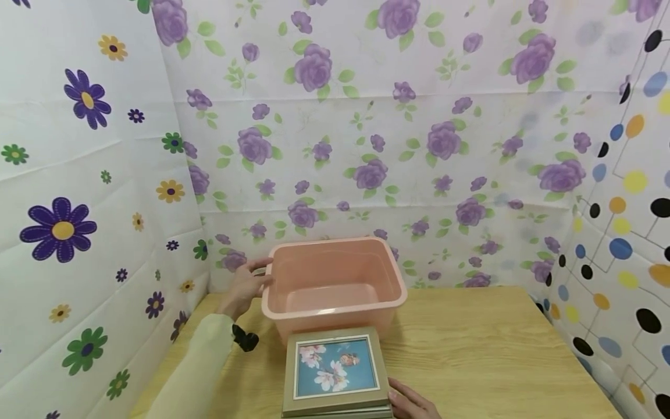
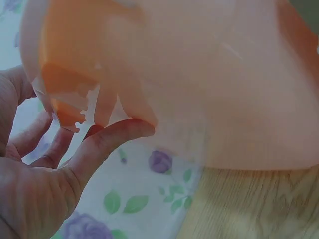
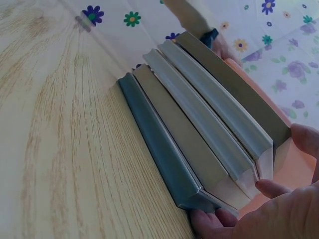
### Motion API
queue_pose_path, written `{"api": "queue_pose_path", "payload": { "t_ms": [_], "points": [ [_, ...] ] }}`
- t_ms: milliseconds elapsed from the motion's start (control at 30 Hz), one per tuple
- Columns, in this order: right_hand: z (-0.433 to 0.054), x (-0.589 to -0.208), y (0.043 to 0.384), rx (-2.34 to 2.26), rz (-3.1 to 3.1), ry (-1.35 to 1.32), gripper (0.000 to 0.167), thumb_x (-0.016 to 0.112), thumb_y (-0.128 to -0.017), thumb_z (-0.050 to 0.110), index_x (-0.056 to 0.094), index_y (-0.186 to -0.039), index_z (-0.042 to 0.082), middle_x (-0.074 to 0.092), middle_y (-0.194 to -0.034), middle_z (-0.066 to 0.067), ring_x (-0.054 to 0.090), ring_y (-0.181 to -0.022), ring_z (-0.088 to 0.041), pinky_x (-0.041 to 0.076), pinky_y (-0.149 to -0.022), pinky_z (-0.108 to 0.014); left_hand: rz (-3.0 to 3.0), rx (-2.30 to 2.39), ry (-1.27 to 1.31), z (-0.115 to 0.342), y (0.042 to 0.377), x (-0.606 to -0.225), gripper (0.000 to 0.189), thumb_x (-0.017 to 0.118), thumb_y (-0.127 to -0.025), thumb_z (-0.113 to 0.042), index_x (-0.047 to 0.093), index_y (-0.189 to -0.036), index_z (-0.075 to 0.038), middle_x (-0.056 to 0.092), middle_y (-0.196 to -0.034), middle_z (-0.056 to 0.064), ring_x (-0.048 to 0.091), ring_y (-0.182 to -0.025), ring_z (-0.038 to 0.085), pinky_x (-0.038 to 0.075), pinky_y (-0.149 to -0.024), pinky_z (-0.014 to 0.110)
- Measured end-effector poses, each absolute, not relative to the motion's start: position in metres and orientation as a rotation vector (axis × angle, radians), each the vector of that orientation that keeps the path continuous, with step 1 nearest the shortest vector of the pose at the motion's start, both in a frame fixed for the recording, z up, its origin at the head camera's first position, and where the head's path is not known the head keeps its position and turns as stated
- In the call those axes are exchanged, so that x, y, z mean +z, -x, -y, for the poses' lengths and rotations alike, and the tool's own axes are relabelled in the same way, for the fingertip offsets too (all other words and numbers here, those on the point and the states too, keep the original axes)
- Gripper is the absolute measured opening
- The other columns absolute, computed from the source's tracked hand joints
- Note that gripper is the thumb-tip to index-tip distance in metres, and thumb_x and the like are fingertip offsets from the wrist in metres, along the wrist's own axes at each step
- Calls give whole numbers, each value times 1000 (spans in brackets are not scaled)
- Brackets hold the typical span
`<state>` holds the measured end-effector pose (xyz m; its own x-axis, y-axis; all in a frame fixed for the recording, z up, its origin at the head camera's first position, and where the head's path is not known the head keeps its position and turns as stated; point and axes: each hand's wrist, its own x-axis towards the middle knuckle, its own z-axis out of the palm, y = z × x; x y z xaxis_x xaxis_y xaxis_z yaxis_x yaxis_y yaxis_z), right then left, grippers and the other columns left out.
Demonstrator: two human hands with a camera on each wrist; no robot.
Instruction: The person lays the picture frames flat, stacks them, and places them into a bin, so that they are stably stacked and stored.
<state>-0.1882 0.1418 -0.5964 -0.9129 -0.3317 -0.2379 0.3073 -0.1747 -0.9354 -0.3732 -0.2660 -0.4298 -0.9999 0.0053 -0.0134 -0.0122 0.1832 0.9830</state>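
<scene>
A pink plastic tub (image 1: 324, 265) stands at the back of the table, its inside bare. My left hand (image 1: 246, 288) grips its left end at the rim; in the left wrist view the thumb (image 2: 112, 142) lies against the tub's wall, with other fingers showing through beside it. In front of the tub is a stack of several picture frames (image 3: 199, 114); the top frame (image 1: 337, 366) shows blossoms on blue. My right hand (image 1: 413, 401) holds the stack's right side, thumb at the top frame and fingertips low by the bottom frame's corner.
The light wood table (image 1: 471, 349) extends to the right of the tub and stack. Flowered cloth (image 1: 314, 145) hangs close behind the tub, with a daisy-print sheet (image 1: 89, 262) on the left and a dotted one (image 1: 617, 250) on the right.
</scene>
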Motion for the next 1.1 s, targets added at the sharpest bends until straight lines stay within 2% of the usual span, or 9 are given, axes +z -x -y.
{"api": "queue_pose_path", "payload": {
  "t_ms": [133,400,667,900,1100],
  "points": [
    [-142,-597,189,-2129,-1692,6,82,66,-107,39,33,-165,-9,76,-130,-29,77,-114,-25,66,-92,-41,-2383,1984,-2,253,385,-433,62,61,-103,0,45,-163,-2,43,-166,26,59,-141,45,67,-81,30],
    [-140,-602,187,-2160,-1641,-10,90,69,-103,45,33,-165,-9,79,-126,-24,78,-111,-24,66,-91,-40,-2479,1893,-55,240,391,-437,61,61,-103,-4,48,-162,-3,45,-167,26,54,-147,46,64,-80,28],
    [-142,-600,188,-2152,-1642,-2,90,69,-103,46,35,-165,-9,78,-129,-24,78,-112,-24,66,-92,-40,-2615,1787,-149,239,395,-447,61,61,-102,-6,48,-162,-2,49,-165,29,53,-149,48,62,-92,34],
    [-141,-600,187,-2165,-1625,9,86,68,-104,43,36,-165,-8,78,-129,-25,77,-112,-24,66,-92,-41,-2767,1635,-214,238,389,-447,58,67,-102,-7,52,-159,-2,47,-168,26,50,-153,47,59,-110,52],
    [-143,-600,187,-2162,-1617,2,87,68,-104,45,35,-165,-8,77,-131,-26,77,-114,-24,66,-93,-41,-2878,1589,-255,237,388,-451,61,70,-101,-7,52,-159,-2,52,-162,27,60,-141,53,60,-109,53]
  ]
}}
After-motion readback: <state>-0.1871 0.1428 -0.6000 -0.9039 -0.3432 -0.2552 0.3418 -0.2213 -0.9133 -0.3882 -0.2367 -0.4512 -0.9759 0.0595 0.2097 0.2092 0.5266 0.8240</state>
